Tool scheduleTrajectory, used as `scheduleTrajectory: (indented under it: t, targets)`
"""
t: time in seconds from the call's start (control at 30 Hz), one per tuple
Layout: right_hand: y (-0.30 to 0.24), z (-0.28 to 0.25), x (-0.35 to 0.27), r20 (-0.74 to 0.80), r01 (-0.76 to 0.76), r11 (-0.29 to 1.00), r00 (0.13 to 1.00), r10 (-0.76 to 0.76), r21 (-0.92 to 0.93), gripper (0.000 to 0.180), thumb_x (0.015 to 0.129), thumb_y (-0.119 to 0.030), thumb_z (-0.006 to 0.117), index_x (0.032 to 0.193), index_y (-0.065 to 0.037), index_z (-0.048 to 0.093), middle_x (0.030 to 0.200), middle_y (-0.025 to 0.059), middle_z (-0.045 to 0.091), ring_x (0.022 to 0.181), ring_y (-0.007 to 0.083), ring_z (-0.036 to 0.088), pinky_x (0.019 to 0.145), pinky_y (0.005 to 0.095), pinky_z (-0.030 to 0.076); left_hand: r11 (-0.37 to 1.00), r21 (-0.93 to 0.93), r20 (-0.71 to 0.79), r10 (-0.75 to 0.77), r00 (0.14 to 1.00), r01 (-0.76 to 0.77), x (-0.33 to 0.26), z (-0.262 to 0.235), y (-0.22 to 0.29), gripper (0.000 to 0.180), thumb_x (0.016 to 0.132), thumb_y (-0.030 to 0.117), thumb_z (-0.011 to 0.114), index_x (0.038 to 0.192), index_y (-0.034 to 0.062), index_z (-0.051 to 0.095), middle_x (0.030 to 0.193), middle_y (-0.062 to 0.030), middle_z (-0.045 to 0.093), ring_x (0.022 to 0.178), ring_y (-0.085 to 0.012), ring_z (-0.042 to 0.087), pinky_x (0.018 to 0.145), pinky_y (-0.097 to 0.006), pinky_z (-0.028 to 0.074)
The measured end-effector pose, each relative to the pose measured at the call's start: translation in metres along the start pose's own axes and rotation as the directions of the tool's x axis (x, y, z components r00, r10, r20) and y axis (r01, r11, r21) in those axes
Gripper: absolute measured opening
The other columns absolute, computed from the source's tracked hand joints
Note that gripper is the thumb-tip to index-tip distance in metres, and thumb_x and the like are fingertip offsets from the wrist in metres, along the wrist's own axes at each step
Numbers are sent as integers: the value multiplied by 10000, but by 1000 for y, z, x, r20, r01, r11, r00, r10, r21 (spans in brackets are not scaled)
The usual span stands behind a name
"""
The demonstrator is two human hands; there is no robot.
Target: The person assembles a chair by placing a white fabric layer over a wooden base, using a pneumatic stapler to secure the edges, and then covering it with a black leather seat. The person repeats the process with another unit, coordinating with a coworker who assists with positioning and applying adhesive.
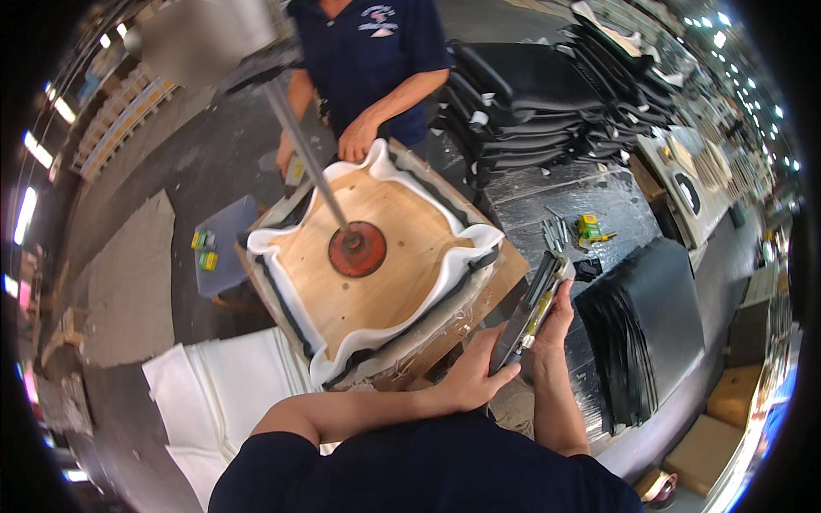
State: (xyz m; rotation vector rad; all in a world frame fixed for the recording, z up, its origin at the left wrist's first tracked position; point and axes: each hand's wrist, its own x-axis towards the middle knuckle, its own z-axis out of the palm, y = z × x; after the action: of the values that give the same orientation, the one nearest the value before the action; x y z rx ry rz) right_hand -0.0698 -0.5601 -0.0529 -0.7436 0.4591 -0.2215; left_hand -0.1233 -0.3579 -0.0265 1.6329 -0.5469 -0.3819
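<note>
My left hand grips the lower end of a dark staple gun, which I hold tilted to the right of the work. My right hand is closed around its upper end, where a long slot with a yellowish strip shows. Left of it sits a square wooden seat board, edged with wavy white foam and black covering. A red round disc on a metal rod presses on the board's middle. Loose staple strips lie near the gun's tip.
Across the board a person in a dark shirt has both hands near its far corner. A yellow-green box lies on the wrapped table. Black covers are stacked at right, black cushions behind, white sheets at lower left.
</note>
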Motion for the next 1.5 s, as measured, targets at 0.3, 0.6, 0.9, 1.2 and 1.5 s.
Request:
scheduleTrajectory:
  t: [0.3, 0.6, 0.9, 1.2, 1.5]
  targets:
    - [38, 42, -74, 116, 129, 873, 990, -84, -471, 611, 1158, -629, 456, 1172, -52, 657, 805, 21, 671, 659, 123, 641, 592, 270, 509, 992, -115, -218, 19, 976, -45, -23, -27, 18, 606, 1029, 313, 703, 1479, -53, 527, 1230, -294, 705, 1184, -453, 681, 1050, -508, 509]
    - [28, 16, -103, 266, 399, 785, 915, -304, -474, 558, 1091, -537, 680, 1328, -40, 594, 977, 77, 726, 794, 170, 703, 701, 335, 590, 948, -318, 63, -4, 998, 23, -28, -56, 29, 493, 1057, 348, 727, 1386, 16, 571, 1085, -115, 662, 1000, -239, 657, 909, -402, 525]
    - [-57, 0, -98, 277, 102, 667, 947, 162, -738, 741, 763, -373, 1013, 1322, -16, 681, 1055, 41, 731, 914, 148, 680, 792, 318, 539, 859, 385, 61, 341, 938, -337, -49, -80, -34, 559, 978, 400, 790, 1416, 79, 659, 1199, -153, 681, 1168, -346, 645, 1039, -500, 502]
    - [30, 2, -88, 328, 104, 506, 866, 377, -856, 470, 923, -165, 925, 1309, 10, 722, 1049, 11, 742, 925, 108, 664, 830, 292, 554, 349, 920, -152, -108, 982, 180, -104, -173, -74, 329, 874, 367, 844, 1050, 103, 758, 1144, -100, 600, 1191, -317, 547, 1025, -488, 429]
    - [94, 21, -84, 354, 161, 415, 823, 445, -896, 539, 895, -236, 952, 1311, 25, 729, 1098, 70, 790, 956, 144, 703, 876, 332, 582, 430, 901, -14, -89, 996, 51, -92, -188, -100, 336, 974, 452, 742, 987, 125, 819, 1151, -129, 638, 1228, -316, 533, 1037, -493, 399]
